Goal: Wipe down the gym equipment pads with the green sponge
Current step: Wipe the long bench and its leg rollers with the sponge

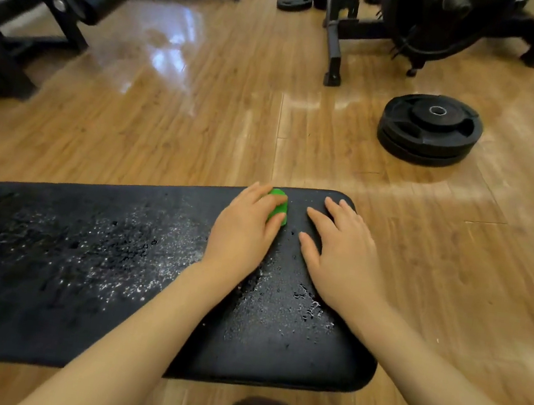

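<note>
No legible text, label, brand, number or sign appears anywhere in the head view. The stacked weight plates (429,129) on the wooden floor (202,117) may carry moulded markings, but at this resolution nothing on them can be read.

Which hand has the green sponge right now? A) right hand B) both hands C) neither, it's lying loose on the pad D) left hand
D: the left hand grips the green sponge near the far edge of the black pad, while the right hand rests flat and holds nothing.
</note>
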A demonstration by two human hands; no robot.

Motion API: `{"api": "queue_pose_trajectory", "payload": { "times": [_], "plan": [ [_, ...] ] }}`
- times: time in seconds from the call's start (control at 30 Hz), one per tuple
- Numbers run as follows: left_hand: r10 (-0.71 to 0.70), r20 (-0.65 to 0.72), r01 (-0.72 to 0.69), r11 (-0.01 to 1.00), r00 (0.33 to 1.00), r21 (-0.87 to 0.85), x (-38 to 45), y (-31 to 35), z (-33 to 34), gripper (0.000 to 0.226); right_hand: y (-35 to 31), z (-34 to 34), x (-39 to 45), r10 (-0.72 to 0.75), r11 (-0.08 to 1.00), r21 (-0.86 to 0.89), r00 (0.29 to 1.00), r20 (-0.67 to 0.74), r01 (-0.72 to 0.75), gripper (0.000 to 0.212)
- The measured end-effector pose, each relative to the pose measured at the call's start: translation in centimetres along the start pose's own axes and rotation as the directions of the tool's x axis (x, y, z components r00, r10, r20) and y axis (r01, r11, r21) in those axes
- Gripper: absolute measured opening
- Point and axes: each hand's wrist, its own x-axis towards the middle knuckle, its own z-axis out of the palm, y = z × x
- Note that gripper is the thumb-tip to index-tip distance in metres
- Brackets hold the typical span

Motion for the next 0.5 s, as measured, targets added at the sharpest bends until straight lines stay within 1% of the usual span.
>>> {"api": "queue_pose_trajectory", "payload": {
  "times": [0.13, 0.3, 0.5],
  "plan": [
    [-0.027, 0.060, 0.028, 1.000, 0.998, -0.006, 0.2, -0.1, -0.2, 0.039, 0.0, -0.1, 0.1, -0.010, 1.000, 0.014, 1.000, 0.000, 0.010, 0.047],
    [-0.049, 0.106, 0.052, 0.998, 0.993, -0.026, 1.1, 0.5, -0.5, 0.039, -0.1, -0.5, 0.1, 0.003, 1.000, 0.023, 1.000, 0.012, -0.003, 0.047],
    [-0.045, 0.081, 0.045, 0.999, 0.996, -0.005, 1.9, 0.6, 0.0, 0.034, 0.0, -0.4, 0.1, 0.000, 1.000, 0.025, 1.000, 0.001, 0.000, 0.047]
  ]
}}
